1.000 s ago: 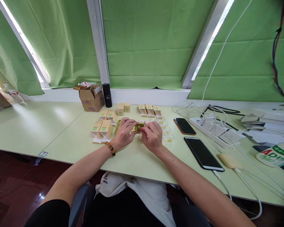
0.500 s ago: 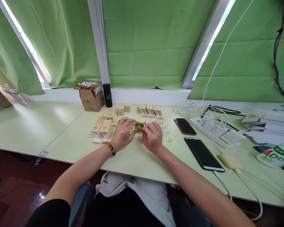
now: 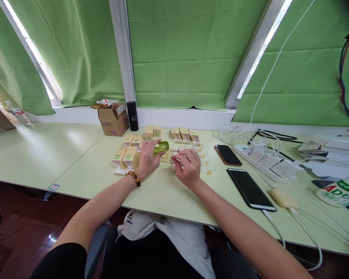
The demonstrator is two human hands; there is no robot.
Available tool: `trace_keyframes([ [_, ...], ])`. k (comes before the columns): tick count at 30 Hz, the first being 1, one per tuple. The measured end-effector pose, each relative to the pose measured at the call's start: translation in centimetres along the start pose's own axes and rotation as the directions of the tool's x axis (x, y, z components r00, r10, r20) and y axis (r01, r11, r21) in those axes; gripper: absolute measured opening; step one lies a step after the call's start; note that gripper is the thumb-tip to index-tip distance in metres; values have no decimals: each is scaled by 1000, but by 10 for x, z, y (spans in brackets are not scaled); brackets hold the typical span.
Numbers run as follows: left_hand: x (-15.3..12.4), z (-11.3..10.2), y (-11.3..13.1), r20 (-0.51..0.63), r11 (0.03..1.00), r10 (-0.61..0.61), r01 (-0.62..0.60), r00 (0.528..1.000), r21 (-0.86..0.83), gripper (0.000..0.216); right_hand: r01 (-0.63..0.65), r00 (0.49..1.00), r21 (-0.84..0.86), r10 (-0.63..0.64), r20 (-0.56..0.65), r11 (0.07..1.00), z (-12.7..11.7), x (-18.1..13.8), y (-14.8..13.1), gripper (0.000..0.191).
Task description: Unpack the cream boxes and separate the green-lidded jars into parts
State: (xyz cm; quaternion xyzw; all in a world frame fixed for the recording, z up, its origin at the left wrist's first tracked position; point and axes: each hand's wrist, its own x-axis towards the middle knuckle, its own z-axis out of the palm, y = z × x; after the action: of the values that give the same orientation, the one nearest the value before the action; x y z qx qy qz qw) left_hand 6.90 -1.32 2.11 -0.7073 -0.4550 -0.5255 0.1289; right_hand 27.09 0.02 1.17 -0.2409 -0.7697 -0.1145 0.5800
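My left hand (image 3: 147, 156) grips a small green case (image 3: 162, 147) and holds it just above the table, beside the tan cartons (image 3: 125, 158). My right hand (image 3: 188, 166) is curled with its fingertips pinched on a small whitish piece (image 3: 175, 157); what it is I cannot make out. Tiny yellowish pieces (image 3: 165, 157) lie on the table between the two hands. A row of clear round cups (image 3: 206, 160) with yellow dots runs right of my right hand.
More tan cartons (image 3: 185, 135) stand in rows behind the hands. A brown cardboard box (image 3: 114, 119) and a black cylinder (image 3: 132, 111) sit by the window. Two phones (image 3: 250, 189), a power strip (image 3: 264, 161) and white cables lie to the right.
The hands, which were together on the green case, have parted. My left hand carried the case back and left; my right hand stayed and now pinches a small whitish piece.
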Motion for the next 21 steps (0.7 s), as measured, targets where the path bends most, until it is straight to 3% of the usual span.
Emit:
trace_keyframes([
  [6, 6, 1, 1, -17, 941, -286, 277, 958, -194, 30, 30, 967, -87, -7, 255, 996, 6, -5, 4, 18],
  [8, 8, 4, 0, 46, 853, -417, 409, 908, -324, 38, 33, 935, -145, 21, 354, 989, 10, -7, 4, 18],
  [11, 10, 8, -1, 189, 627, -553, 554, 812, -548, 52, 24, 882, -230, 88, 464, 973, 15, -11, 3, 19],
  [14, 11, 8, 0, 270, 431, -601, 590, 753, -683, 56, 36, 844, -285, 124, 522, 958, 19, -12, 3, 20],
  [21, 12, 2, 8, 388, 192, -608, 602, 693, -775, 50, 81, 765, -332, 154, 625, 940, 25, -11, -2, 21],
])
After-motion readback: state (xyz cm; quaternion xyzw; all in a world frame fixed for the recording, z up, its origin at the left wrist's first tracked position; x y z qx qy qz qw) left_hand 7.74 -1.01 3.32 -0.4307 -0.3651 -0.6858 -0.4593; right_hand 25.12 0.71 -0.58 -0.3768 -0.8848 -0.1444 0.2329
